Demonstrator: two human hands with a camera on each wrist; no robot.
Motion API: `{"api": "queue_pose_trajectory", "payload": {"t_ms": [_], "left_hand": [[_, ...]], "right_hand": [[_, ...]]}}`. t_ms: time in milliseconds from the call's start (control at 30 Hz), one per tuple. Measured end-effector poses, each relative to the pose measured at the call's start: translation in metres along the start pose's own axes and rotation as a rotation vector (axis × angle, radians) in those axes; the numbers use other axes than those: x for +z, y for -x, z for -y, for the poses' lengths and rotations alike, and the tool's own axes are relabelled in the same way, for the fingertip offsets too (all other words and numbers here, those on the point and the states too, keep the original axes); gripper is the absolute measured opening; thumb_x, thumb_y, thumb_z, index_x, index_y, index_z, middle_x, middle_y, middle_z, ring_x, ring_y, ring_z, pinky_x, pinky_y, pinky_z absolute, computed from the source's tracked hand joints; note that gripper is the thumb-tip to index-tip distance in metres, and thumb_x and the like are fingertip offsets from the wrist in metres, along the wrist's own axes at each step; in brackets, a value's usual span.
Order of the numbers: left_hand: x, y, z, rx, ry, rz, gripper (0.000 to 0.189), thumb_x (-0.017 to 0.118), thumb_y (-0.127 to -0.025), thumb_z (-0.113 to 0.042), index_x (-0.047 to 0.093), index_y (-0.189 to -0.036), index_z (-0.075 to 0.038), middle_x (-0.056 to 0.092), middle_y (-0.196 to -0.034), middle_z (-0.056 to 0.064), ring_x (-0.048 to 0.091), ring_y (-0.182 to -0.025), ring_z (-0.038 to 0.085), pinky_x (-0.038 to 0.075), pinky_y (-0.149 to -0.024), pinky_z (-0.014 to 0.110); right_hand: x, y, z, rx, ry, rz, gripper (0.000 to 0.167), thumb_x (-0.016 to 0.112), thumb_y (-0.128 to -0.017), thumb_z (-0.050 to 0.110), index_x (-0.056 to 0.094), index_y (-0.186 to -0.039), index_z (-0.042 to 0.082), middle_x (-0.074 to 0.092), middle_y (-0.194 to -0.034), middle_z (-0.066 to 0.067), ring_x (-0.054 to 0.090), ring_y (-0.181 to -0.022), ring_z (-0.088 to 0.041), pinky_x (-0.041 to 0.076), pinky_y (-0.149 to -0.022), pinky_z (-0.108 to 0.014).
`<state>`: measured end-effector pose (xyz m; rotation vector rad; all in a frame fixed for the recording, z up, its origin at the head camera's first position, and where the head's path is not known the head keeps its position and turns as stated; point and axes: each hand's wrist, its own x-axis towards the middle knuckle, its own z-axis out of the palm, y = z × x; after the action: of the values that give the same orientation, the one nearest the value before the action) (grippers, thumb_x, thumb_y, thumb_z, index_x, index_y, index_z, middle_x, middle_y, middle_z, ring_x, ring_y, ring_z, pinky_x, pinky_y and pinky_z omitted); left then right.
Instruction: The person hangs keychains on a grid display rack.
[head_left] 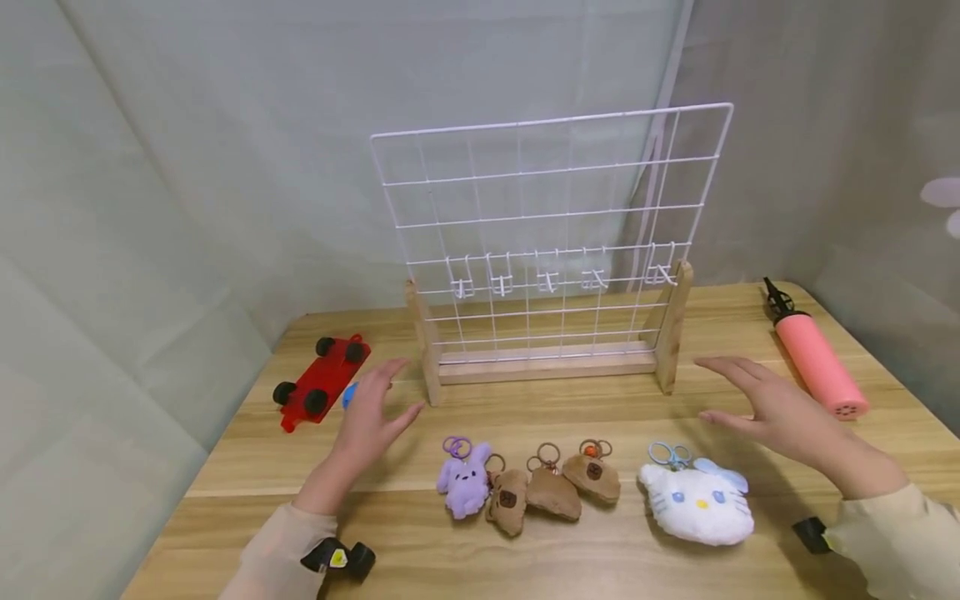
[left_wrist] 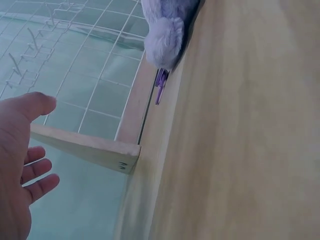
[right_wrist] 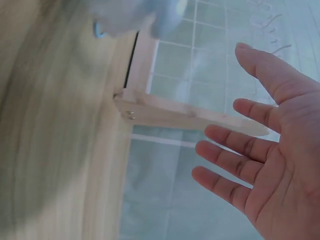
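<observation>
1. Wooden table (head_left: 420, 558), under my left hand (head_left: 367, 427) and right hand (head_left: 780, 412).
2. Left of them: upturned red toy car (head_left: 330, 375), blue object (head_left: 349, 395).
3. Between them: grid rack (head_left: 547, 367); nearer me, purple plush (head_left: 465, 483), three brown plushes (head_left: 553, 493), white plush (head_left: 699, 510).
4. Rightward: pink pump (head_left: 821, 362).

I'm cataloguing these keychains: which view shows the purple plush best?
The head view: the purple plush appears whole, its face visible. The left wrist view cuts it off at the top; the right wrist view doesn't show it.

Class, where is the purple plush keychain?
In the head view, the purple plush keychain lies on the table, right of the left hand and left of a brown plush keychain, in front of the rack.
</observation>
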<state>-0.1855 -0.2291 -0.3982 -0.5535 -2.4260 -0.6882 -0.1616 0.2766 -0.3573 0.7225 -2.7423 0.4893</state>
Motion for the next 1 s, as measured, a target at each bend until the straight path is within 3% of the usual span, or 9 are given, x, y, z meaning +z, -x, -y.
{"api": "queue_pose_trajectory", "payload": {"t_ms": [133, 267, 433, 567, 700, 1000], "left_hand": [[0.002, -0.005, 0.002, -0.115, 0.122, -0.009, 0.062, 0.078, -0.076, -0.006, 0.050, -0.130, 0.003, 0.058, -0.123, 0.023, 0.056, -0.106, 0.037, 0.053, -0.082, 0.047], [0.005, -0.010, 0.005, -0.205, 0.226, -0.034, 0.059, 0.076, -0.077, -0.002, 0.049, -0.130, 0.004, 0.057, -0.122, 0.024, 0.055, -0.109, 0.037, 0.052, -0.085, 0.049], [0.010, -0.016, 0.009, -0.302, 0.323, -0.042, 0.057, 0.074, -0.080, -0.001, 0.048, -0.131, 0.004, 0.055, -0.122, 0.022, 0.054, -0.110, 0.035, 0.050, -0.087, 0.052], [0.016, -0.021, 0.011, -0.374, 0.425, -0.045, 0.053, 0.071, -0.082, -0.001, 0.050, -0.130, 0.002, 0.056, -0.124, 0.021, 0.056, -0.110, 0.034, 0.053, -0.087, 0.046], [0.024, -0.026, 0.009, -0.399, 0.513, -0.066, 0.051, 0.068, -0.081, 0.006, 0.049, -0.129, 0.005, 0.056, -0.123, 0.024, 0.056, -0.108, 0.036, 0.055, -0.083, 0.036], [0.039, -0.031, 0.004, -0.489, 0.589, -0.051, 0.053, 0.064, -0.082, 0.010, 0.046, -0.131, 0.006, 0.055, -0.124, 0.026, 0.055, -0.110, 0.036, 0.051, -0.081, 0.021]], "right_hand": [[-0.001, -0.002, 0.006, -0.036, 0.009, -0.015, 0.064, 0.077, -0.080, 0.030, 0.050, -0.135, 0.009, 0.059, -0.128, -0.014, 0.060, -0.110, -0.033, 0.048, -0.086, -0.051], [0.000, -0.002, 0.008, -0.080, 0.015, -0.018, 0.059, 0.079, -0.078, 0.025, 0.055, -0.129, 0.008, 0.065, -0.116, -0.008, 0.063, -0.097, -0.023, 0.054, -0.071, -0.036], [0.003, -0.003, 0.012, -0.111, -0.017, -0.003, 0.057, 0.081, -0.075, 0.019, 0.057, -0.125, 0.010, 0.067, -0.104, -0.003, 0.060, -0.087, -0.015, 0.046, -0.057, -0.020], [0.006, -0.004, 0.013, -0.133, -0.006, -0.001, 0.054, 0.081, -0.074, 0.020, 0.060, -0.122, 0.011, 0.066, -0.099, 0.002, 0.059, -0.086, -0.011, 0.044, -0.056, -0.018], [0.008, -0.005, 0.012, -0.153, -0.011, 0.009, 0.048, 0.081, -0.073, 0.018, 0.062, -0.117, 0.011, 0.065, -0.096, 0.002, 0.057, -0.085, -0.011, 0.044, -0.056, -0.018], [0.015, -0.011, 0.011, -0.145, -0.061, 0.117, 0.039, 0.080, -0.075, 0.020, 0.065, -0.109, 0.008, 0.065, -0.092, 0.004, 0.056, -0.082, -0.006, 0.047, -0.061, -0.021]]}}
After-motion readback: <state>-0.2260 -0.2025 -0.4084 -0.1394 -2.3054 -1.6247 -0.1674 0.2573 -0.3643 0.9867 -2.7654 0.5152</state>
